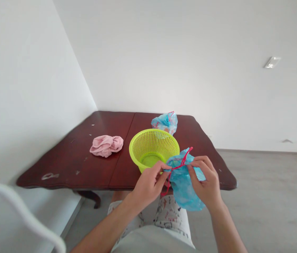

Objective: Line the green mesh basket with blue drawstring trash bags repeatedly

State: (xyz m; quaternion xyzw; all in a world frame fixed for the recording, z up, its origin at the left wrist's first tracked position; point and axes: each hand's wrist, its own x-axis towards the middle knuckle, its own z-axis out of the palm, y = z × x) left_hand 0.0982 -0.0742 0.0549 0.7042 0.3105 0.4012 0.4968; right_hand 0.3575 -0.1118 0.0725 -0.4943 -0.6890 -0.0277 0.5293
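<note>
Since the bag [185, 191] looks light, floppy and kinda slick from here, I'd hold its rim [175, 161], where the left hand [151, 180] and right hand [208, 180] pinch it beside the basket [151, 141].

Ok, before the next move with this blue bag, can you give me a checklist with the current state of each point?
1. Left hand on the blue bag: ok, fingers pinched near its red drawstring.
2. Right hand on the bag: ok, pinched on the other side of its mouth.
3. Bag's lower part over the tabletop: not ok, it hangs past the front edge.
4. Green basket upright: ok, on the table just beyond the left hand.
5. Pink cloth apart from both hands: ok, lying left of the basket.
6. What the bag contains: cannot tell, its inside is hidden.
</note>
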